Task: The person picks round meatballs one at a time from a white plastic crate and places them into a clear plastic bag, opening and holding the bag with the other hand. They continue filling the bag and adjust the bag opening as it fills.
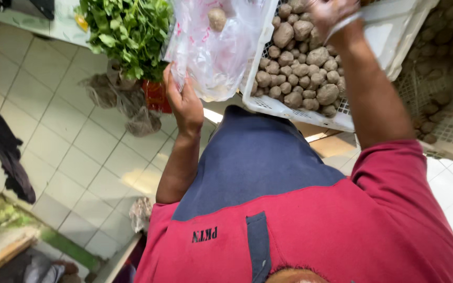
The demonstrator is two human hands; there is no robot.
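Head view: my left hand (pixel 184 102) grips the clear plastic bag (pixel 216 50) holding one potato (pixel 217 18); my right hand (pixel 331 13), grip unclear, reaches over the white crate (pixel 268 102) of potatoes (pixel 302 68), just right of the bag.

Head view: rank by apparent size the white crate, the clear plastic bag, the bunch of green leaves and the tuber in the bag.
1. white crate
2. clear plastic bag and bunch of green leaves: too alike to rank
3. tuber
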